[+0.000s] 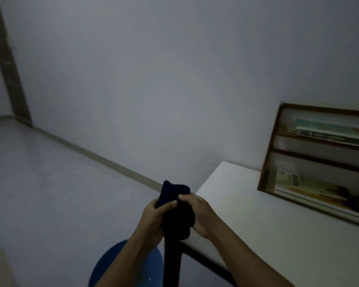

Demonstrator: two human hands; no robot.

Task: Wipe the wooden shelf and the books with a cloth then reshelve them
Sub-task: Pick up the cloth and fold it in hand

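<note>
Now | left hand (153,216) and right hand (199,212): fingers grasping dark cloth (177,210) off the surface's (257,235) corner | shelf (311,154) with books (319,195) on surface, well right | advice: bunch cloth into a firm pad before wiping.

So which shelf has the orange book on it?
The bottom shelf. Its top book has an orange-yellow cover. The upper shelf holds green and white books instead.
</note>
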